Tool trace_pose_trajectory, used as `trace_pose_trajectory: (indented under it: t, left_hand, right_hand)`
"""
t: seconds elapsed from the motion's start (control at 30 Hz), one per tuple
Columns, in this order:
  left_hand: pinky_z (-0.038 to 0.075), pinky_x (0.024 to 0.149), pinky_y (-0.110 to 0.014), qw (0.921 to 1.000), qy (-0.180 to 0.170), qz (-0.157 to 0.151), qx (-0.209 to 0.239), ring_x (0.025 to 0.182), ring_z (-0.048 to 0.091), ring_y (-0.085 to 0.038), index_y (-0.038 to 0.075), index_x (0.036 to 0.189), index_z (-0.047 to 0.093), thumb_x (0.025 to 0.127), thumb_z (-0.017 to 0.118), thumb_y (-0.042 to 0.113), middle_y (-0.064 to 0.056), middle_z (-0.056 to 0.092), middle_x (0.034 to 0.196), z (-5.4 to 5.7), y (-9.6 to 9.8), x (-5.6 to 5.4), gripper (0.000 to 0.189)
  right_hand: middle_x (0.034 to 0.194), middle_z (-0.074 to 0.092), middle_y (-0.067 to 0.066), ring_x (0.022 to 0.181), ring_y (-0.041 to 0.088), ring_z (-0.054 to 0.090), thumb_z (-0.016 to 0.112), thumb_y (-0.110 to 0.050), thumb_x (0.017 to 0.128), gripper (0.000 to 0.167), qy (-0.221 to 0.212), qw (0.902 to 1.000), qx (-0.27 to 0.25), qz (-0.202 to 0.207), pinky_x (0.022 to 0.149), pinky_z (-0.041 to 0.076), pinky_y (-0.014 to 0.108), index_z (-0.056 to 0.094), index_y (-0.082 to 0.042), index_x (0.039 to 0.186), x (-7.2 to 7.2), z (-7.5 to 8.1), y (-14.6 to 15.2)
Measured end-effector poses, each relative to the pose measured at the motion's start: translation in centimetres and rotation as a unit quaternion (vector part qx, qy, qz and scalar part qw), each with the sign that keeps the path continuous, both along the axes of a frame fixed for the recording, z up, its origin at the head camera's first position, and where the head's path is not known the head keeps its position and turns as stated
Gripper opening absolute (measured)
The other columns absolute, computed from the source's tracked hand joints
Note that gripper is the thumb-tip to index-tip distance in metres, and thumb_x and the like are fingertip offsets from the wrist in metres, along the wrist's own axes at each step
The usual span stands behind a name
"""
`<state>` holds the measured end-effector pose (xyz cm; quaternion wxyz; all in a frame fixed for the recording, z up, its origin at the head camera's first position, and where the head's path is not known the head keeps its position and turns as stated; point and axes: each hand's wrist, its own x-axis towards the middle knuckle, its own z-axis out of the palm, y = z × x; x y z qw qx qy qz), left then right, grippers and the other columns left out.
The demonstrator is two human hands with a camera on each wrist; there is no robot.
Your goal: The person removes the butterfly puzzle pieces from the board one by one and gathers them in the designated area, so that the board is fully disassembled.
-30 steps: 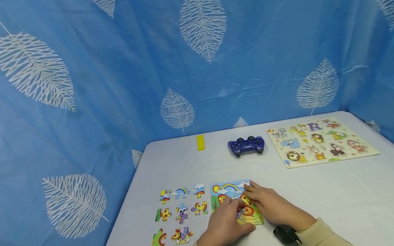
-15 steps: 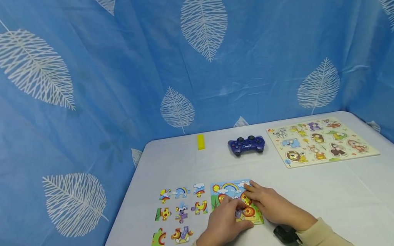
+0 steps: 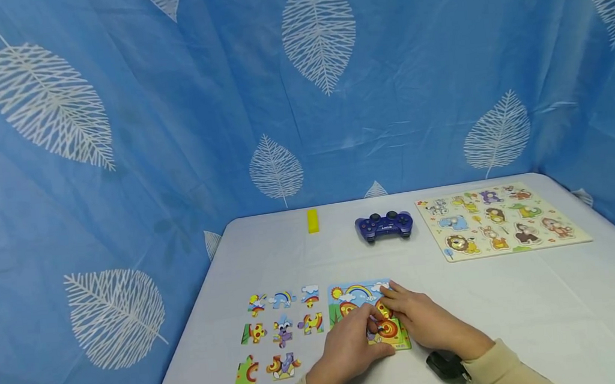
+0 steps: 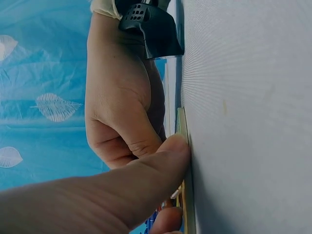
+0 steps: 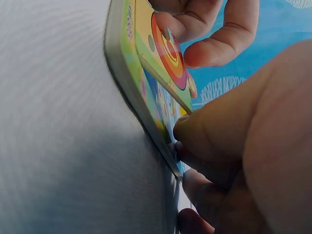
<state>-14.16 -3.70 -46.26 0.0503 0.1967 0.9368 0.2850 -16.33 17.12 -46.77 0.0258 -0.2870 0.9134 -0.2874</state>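
Note:
A small picture puzzle board point(image 3: 343, 297) lies on the table under both hands. One puzzle piece point(image 3: 387, 328) with red and orange rings sits at its near right; in the right wrist view this piece point(image 5: 171, 56) tilts up, a gap beneath one side. My left hand point(image 3: 348, 339) holds the piece with curled fingers point(image 5: 214, 53) bent over its face, and its thumb point(image 4: 173, 146) is at the board's near edge. My right hand point(image 3: 426, 321) grips the board's right side, thumb point(image 5: 200, 129) at the raised corner of the piece and other fingers along the board's edge.
Several loose puzzle pieces point(image 3: 283, 331) lie in rows left of the board. Toward the back are a yellow block point(image 3: 312, 221), a blue game controller point(image 3: 384, 227) and an animal peg puzzle point(image 3: 505, 218). A blue leaf-patterned curtain point(image 3: 200, 134) hangs behind the table point(image 3: 269, 255).
My left index finger has drawn back a little and more of the ringed piece shows, its edge standing out more from the board. The right hand stays in place.

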Motion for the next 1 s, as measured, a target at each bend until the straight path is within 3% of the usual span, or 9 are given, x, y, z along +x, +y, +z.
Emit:
trace_pose_trajectory:
  t: [0.1, 0.3, 0.57, 0.8, 1.0]
  left_hand:
    - [0.040, 0.060, -0.021, 0.9999, 0.002, -0.006, 0.009, 0.069, 0.047, 0.005, 0.027, 0.109, 0.059, 0.075, 0.093, 0.039, 0.019, 0.057, 0.086, 0.00, 0.05, -0.10, 0.050]
    - [0.040, 0.060, -0.021, 0.9994, -0.026, -0.016, 0.019, 0.066, 0.048, 0.006, 0.028, 0.103, 0.063, 0.079, 0.090, 0.037, 0.022, 0.058, 0.081, 0.05, 0.27, -0.14, 0.037]
    - [0.040, 0.060, -0.020, 0.9991, -0.035, 0.005, 0.022, 0.067, 0.049, 0.007, 0.028, 0.104, 0.064, 0.080, 0.089, 0.042, 0.024, 0.058, 0.080, -0.13, 0.39, -0.04, 0.037]
    - [0.040, 0.062, -0.022, 0.9994, -0.021, 0.017, 0.020, 0.067, 0.048, 0.007, 0.020, 0.122, 0.067, 0.080, 0.089, 0.036, 0.024, 0.057, 0.077, -0.08, 0.47, -0.06, 0.050]
    - [0.043, 0.063, -0.023, 0.9986, -0.028, 0.034, 0.030, 0.069, 0.052, 0.007, 0.019, 0.119, 0.071, 0.079, 0.090, 0.033, 0.023, 0.062, 0.078, 0.04, 0.50, 0.00, 0.047]
  right_hand:
    - [0.152, 0.052, 0.022, 0.146, 0.049, 0.038, 0.055, -0.005, 0.105, 0.036, -0.005, 1.0000, -0.002, 0.000, 0.110, 0.038, 0.063, 0.063, -0.002, 0.139, -0.01, 0.06, -0.02]
    - [0.152, 0.051, 0.022, 0.146, 0.049, 0.037, 0.052, -0.002, 0.105, 0.036, -0.010, 0.9999, -0.009, -0.002, 0.110, 0.038, 0.064, 0.064, -0.002, 0.138, 0.02, 0.24, -0.02]
    - [0.153, 0.050, 0.023, 0.146, 0.050, 0.036, 0.053, -0.002, 0.104, 0.036, -0.013, 0.9999, -0.005, -0.001, 0.109, 0.038, 0.064, 0.064, -0.002, 0.139, -0.01, 0.14, -0.03]
    - [0.154, 0.049, 0.022, 0.148, 0.049, 0.034, 0.054, -0.005, 0.105, 0.036, -0.013, 0.9999, -0.001, -0.004, 0.110, 0.037, 0.064, 0.063, -0.001, 0.140, -0.05, 0.00, -0.04]
    - [0.154, 0.049, 0.023, 0.147, 0.050, 0.035, 0.054, -0.005, 0.105, 0.036, -0.014, 0.9999, -0.005, -0.001, 0.110, 0.037, 0.064, 0.063, -0.001, 0.139, -0.07, -0.05, -0.05]
